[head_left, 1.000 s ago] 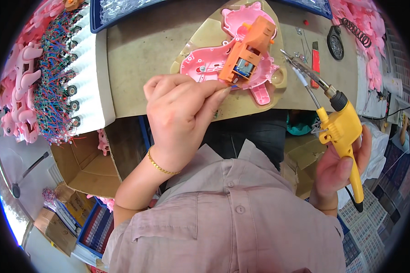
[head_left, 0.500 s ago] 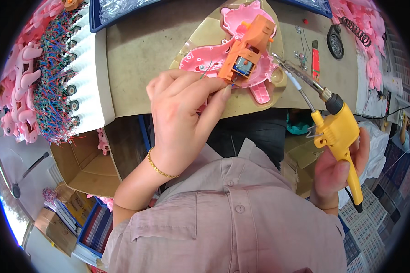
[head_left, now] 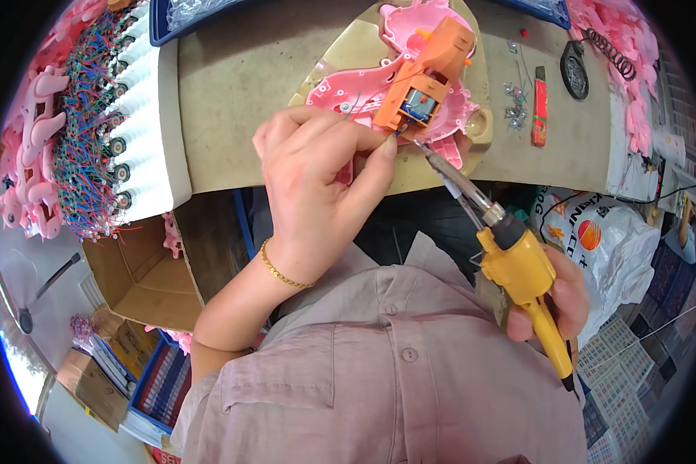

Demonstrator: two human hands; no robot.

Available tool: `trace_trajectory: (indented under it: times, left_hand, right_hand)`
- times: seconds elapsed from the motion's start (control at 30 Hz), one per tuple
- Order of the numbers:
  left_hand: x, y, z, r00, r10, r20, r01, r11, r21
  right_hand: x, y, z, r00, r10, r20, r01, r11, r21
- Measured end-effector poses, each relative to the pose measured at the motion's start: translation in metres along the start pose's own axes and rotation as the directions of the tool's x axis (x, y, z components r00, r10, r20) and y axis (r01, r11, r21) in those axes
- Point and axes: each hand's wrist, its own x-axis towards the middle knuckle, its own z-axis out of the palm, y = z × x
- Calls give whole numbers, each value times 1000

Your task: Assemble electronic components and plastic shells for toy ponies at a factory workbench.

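Observation:
My left hand (head_left: 317, 178) pinches what looks like a thin wire at the near end of an orange plastic gearbox (head_left: 446, 50). A small silver and blue motor (head_left: 421, 104) sits inside the gearbox. Under it lies a pink toy shell half (head_left: 348, 89), resting on a beige holder (head_left: 468, 174). In my right hand (head_left: 566, 298) is a yellow soldering gun (head_left: 520, 271), gripped by its handle. Its tip points up and left, close to my left fingertips and the gearbox end; whether it touches is hard to tell. The wire ends are mostly hidden by my fingers.
On the left stands a white ridged tray (head_left: 158, 116) with motors and tangled wires (head_left: 89, 147) beside pink parts (head_left: 42, 124). To the right lie a red cutter knife (head_left: 540, 108), loose metal bits (head_left: 516, 108) and a black oval object (head_left: 574, 71). A blue bin (head_left: 159, 31) is at the back.
The soldering gun has moved left, its tip now near the gearbox's near end and my left fingertips. My left hand has stayed almost in place, still pinching.

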Motion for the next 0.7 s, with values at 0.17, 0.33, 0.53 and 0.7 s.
trace_trajectory:
  times: [0.17, 0.33, 0.53, 0.7]
  left_hand:
    - [0, 0, 0, 1000, -4, 3, 4, 1000, 1]
    - [0, -1, 0, 1000, 0, 5, 0, 1000, 1]
    - [0, 0, 1, 1000, -11, -9, 10, 1000, -5]
    - [1, 1, 1, 1000, -7, -11, 7, 1000, 9]
  right_hand:
    - [7, 8, 5, 997, -4, 83, 0, 999, 52]
    - [4, 8, 9, 1000, 3, 24, -5, 998, 60]
    - [15, 15, 7, 990, -67, 124, 67, 998, -1]
    - [19, 11, 5, 975, -60, 214, 81, 993, -89]
